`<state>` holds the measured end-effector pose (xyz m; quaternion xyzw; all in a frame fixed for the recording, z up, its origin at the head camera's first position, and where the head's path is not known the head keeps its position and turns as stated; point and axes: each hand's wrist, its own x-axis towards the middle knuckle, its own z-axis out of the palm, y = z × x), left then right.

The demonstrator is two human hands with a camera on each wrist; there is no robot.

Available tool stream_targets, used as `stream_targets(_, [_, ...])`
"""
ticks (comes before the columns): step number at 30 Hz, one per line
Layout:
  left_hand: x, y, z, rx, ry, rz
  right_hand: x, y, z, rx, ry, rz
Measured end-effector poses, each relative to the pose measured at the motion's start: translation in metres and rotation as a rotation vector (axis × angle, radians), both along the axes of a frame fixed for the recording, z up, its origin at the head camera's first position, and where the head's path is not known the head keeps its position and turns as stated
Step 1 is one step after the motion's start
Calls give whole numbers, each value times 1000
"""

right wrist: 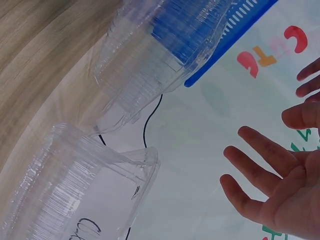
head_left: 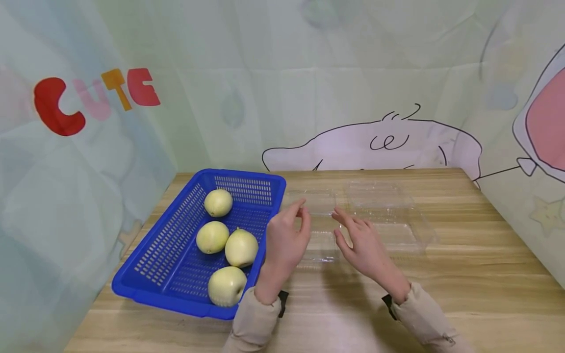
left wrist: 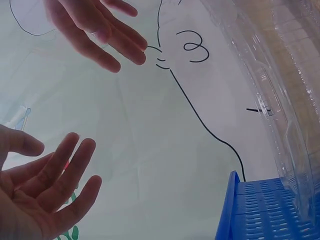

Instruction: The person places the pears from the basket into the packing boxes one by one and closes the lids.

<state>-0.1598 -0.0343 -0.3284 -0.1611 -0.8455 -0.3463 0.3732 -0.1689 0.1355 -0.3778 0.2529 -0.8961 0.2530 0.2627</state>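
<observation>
Both bare hands hover over the table with nothing in them. My left hand (head_left: 288,238) is between the blue basket (head_left: 169,308) and a clear plastic clamshell box (head_left: 324,245), fingers loosely bent. My right hand (head_left: 364,242) faces it from the other side, its fingers spread and pointing at the left hand. A second clear clamshell box (head_left: 397,233) stands to the right, lid raised at the back. In the left wrist view, the left hand (left wrist: 47,187) shows relaxed fingers; the right wrist view shows the right hand (right wrist: 272,185) with fingers apart.
Several round, pale yellow-green fruits lie in the basket, one fruit (head_left: 218,203) at its far end and another fruit (head_left: 227,286) at its near end. The wooden table (head_left: 481,294) reaches back to a printed cloth backdrop (head_left: 220,98), which also hangs along the left side.
</observation>
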Motion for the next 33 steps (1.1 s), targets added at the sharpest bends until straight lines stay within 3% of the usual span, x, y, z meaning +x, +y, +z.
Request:
stream_targets(14, [15,-13,4,-34,10,54,2,-1,2,-10,-3,3])
stream_targets(27, [21,-34,37,86,47,88,3,1,4,-12,6,4])
stream_targets(33, [25,-48,44,105,56,122,3,1,5,-4,3,2])
